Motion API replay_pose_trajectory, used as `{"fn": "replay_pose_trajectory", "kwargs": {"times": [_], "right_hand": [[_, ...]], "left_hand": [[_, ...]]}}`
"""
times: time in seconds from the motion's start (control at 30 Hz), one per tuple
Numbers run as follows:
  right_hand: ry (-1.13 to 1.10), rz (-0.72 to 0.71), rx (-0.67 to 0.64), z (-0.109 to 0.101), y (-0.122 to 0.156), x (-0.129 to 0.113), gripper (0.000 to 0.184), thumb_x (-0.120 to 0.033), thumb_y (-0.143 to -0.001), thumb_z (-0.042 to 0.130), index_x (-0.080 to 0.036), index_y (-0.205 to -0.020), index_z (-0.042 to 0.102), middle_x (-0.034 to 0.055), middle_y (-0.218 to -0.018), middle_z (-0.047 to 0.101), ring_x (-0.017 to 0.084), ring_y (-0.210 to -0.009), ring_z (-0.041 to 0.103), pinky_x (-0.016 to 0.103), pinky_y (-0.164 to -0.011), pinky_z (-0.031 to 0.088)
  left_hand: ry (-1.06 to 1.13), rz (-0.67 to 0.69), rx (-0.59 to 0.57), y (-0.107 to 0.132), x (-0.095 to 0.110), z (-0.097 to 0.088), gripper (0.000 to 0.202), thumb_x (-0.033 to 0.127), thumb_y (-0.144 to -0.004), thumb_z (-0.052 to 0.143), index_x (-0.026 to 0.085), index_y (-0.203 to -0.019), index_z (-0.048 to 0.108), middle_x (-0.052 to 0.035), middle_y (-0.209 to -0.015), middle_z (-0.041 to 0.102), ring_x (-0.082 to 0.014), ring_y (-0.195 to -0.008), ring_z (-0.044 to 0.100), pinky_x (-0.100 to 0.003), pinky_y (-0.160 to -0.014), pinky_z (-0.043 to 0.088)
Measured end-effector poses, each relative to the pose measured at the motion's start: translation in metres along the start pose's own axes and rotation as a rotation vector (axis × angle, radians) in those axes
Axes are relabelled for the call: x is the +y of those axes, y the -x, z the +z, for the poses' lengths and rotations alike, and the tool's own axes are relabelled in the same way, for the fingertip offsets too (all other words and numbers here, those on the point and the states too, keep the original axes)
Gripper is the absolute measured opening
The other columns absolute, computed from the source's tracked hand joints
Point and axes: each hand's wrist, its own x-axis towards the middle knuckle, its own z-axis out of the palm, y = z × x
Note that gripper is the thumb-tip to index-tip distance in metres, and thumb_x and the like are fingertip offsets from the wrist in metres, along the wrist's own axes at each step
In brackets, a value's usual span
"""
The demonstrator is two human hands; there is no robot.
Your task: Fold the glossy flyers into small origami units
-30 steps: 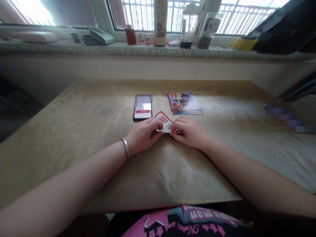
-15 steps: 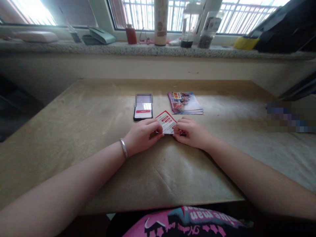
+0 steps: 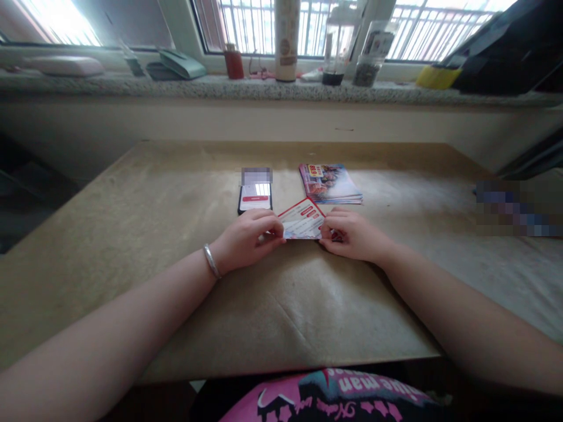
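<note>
A red-bordered printed flyer (image 3: pixel 302 220) is held low over the table, one corner pointing away from me. My left hand (image 3: pixel 251 239), with a silver bangle on its wrist, pinches the flyer's left side between thumb and fingers. At the opposite side, my right hand (image 3: pixel 356 235) grips it the same way. Along the near edge a strip with a coloured picture shows, as if that edge is folded up. Just beyond my left hand lies a phone (image 3: pixel 255 205) with its screen lit. A stack of colourful flyers (image 3: pixel 332 186) sits beyond my right hand.
The table (image 3: pixel 211 328) has a tan cover and reaches the wall under the window. On the stone sill (image 3: pixel 255 88) stand a red bottle (image 3: pixel 234 61), a tall cylinder (image 3: pixel 287 47), clear containers and a yellow item (image 3: pixel 437 76). A blurred-out object (image 3: pixel 514 208) lies far right.
My hands have moved slightly apart, the left one leftward and the right one rightward. The flyer has shifted right, and more of its near picture strip shows between my fingers.
</note>
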Motion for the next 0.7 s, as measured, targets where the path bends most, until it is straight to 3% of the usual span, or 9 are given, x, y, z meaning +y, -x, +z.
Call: {"fn": "replay_pose_trajectory", "kwargs": {"times": [0.2, 0.37, 0.5, 0.7], "right_hand": [[-0.003, -0.029, -0.074, -0.004, 0.001, 0.003, 0.013, -0.014, -0.071, 0.061, -0.021, -0.065, 0.053, 0.0011, -0.067, 0.059, 0.016, -0.07, 0.05, 0.027, -0.066, 0.039], [0.004, -0.06, -0.123, -0.004, 0.0, 0.002, 0.01, -0.024, -0.079, 0.062, -0.02, -0.071, 0.058, 0.0027, -0.073, 0.061, 0.017, -0.074, 0.054, 0.028, -0.068, 0.042], [0.078, -0.02, -0.039, -0.002, 0.001, 0.003, 0.008, -0.022, -0.083, 0.058, -0.02, -0.078, 0.064, 0.0047, -0.079, 0.064, 0.019, -0.08, 0.056, 0.031, -0.073, 0.044], [0.135, 0.065, 0.206, 0.001, 0.003, 0.013, 0.012, -0.016, -0.08, 0.059, -0.023, -0.087, 0.066, 0.0064, -0.098, 0.066, 0.022, -0.092, 0.059, 0.04, -0.086, 0.047]], "left_hand": [[0.057, -0.071, -0.002, 0.003, -0.001, -0.001, 0.009, 0.025, -0.085, 0.057, 0.017, -0.082, 0.055, -0.0025, -0.082, 0.058, -0.0129, -0.075, 0.055, -0.027, -0.071, 0.049], [0.02, 0.027, -0.089, 0.0, 0.002, -0.001, 0.016, 0.029, -0.087, 0.057, 0.018, -0.097, 0.063, -0.0062, -0.096, 0.063, -0.0163, -0.088, 0.058, -0.03, -0.08, 0.049], [-0.098, 0.051, -0.177, 0.0, -0.001, 0.004, 0.021, 0.031, -0.087, 0.057, 0.021, -0.105, 0.065, -0.007, -0.103, 0.063, -0.0181, -0.094, 0.057, -0.033, -0.084, 0.048], [-0.176, 0.089, -0.195, 0.002, -0.004, 0.007, 0.02, 0.027, -0.089, 0.054, 0.024, -0.105, 0.065, -0.005, -0.105, 0.064, -0.0177, -0.097, 0.057, -0.033, -0.087, 0.046]]}}
